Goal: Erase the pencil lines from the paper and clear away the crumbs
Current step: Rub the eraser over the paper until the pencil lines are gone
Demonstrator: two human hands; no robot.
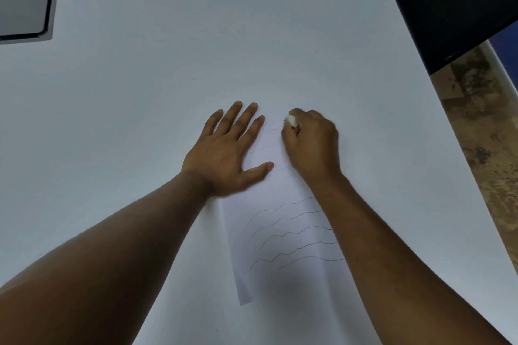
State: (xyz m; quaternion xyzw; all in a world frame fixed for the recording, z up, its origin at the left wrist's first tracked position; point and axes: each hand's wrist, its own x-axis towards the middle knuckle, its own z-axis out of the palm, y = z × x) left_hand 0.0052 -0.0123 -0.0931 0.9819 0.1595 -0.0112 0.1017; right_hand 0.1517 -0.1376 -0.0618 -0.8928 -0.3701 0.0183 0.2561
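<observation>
We lay our left hand (228,148) flat on the left side of the paper (280,232), fingers spread wide. We think this keeps the sheet from sliding while we rub. Our right hand (311,145) curls tight around a small white eraser (292,120) and pinches it at the far end of the paper, where the lines look faint. The paper lies in the middle of the white table (140,92), reaching toward us. Darker wavy pencil lines (291,232) sit nearer to us, so we think most rubbing is not done yet. We cannot see any crumbs.
</observation>
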